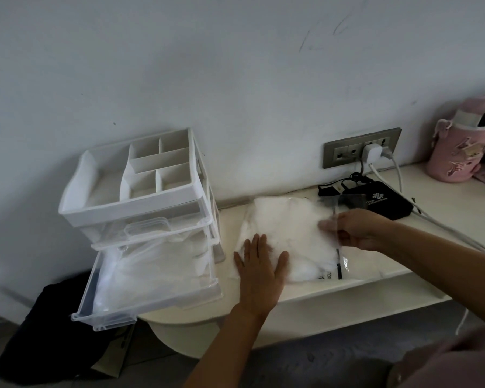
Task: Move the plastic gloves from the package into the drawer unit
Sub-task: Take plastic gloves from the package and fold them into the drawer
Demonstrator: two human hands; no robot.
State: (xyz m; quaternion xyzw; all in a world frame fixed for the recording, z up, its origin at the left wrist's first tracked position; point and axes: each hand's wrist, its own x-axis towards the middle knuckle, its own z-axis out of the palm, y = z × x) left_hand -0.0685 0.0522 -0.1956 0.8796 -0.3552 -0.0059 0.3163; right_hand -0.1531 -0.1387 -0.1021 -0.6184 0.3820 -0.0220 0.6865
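A clear plastic package (289, 228) full of white plastic gloves lies flat on the cream shelf (375, 278). My left hand (261, 264) rests flat on its near left corner, fingers spread. My right hand (353, 228) reaches into the package's open right end, its fingers seen through the film around the gloves; whether they pinch any is unclear. To the left stands the white drawer unit (140, 191). Its lower clear drawer (151, 278) is pulled out and holds crumpled white gloves.
A black box (381, 203) with cables sits behind the package, below a wall socket (361, 147) with a white charger. A pink bottle (462, 144) stands at the far right. Dark cloth (48, 331) lies on the floor under the drawer.
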